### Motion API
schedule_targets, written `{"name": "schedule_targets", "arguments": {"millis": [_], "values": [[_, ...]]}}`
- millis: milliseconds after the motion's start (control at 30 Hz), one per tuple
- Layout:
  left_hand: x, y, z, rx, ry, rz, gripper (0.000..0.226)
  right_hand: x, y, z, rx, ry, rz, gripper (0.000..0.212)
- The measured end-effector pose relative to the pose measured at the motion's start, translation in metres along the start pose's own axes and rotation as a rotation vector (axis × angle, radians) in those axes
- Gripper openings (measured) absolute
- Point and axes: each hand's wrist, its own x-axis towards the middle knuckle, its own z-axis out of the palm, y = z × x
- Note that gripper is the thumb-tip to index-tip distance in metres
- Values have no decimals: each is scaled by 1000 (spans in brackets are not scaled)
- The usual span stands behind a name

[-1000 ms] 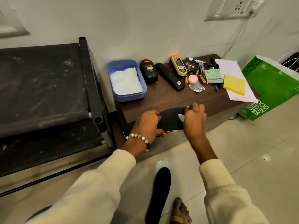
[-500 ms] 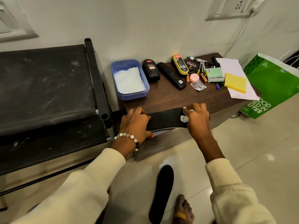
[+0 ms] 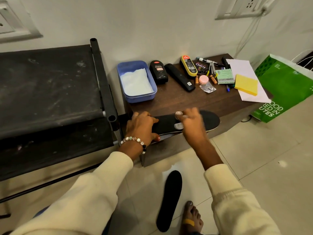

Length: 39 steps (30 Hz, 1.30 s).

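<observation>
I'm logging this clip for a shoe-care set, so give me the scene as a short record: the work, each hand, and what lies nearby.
work: apparently wiping a black insole laid along the front edge of the wooden table
left hand: grips the insole's left end, thumb underneath
right hand: blurred, holds a white wipe against the insole's top
on table: blue tub with a white sheet inside, polish bottle
on floor: second insole beside a bare foot
</observation>
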Motion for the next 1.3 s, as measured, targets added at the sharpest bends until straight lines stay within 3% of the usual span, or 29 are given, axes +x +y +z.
{"name": "schedule_targets", "arguments": {"millis": [100, 167, 267, 367, 500, 567, 600, 667, 800, 867, 933, 1033, 1100, 1300], "values": [[1, -1, 0, -17, 10, -4, 73, -13, 36, -8, -114, 58, 315, 41], [3, -1, 1, -32, 19, -8, 83, -18, 39, -13, -126, 87, 429, 41], [4, 0, 2, -142, 29, -53, 102, -14, 16, -11, -88, 70, 420, 38], [4, -2, 6, -225, 49, -69, 114, 1, -14, -8, -88, 14, 206, 43], [-2, -7, 13, -251, 92, -38, 116, 5, -46, -7, -44, -135, -231, 49], [-9, -6, 17, -218, 104, -14, 114, -3, -40, -14, 130, -186, -277, 39], [-13, -5, 19, -193, 106, 2, 112, -11, -33, -19, 279, -159, -214, 37], [-24, -1, 23, -192, 118, 33, 102, -29, -17, -25, 573, -35, 126, 30], [-62, 16, 37, -421, 257, 53, 82, -78, -1, -37, 1352, 517, 912, 15], [-89, 24, 52, -522, 333, 55, 78, -108, 0, -28, 1577, 628, 1208, 13], [-113, 29, 71, -569, 303, 37, 79, -138, -10, -3, 1734, 567, 1381, 18], [-140, 25, 103, -611, 143, -38, 81, -179, -38, 32, 1876, 422, 1461, 18], [-158, 22, 125, -661, 21, -142, 83, -203, -47, 62, 1812, 359, 1474, 15], [-199, 2, 206, -757, -142, -455, 85, -220, -52, 108, 1535, -93, 1381, 27]]}}
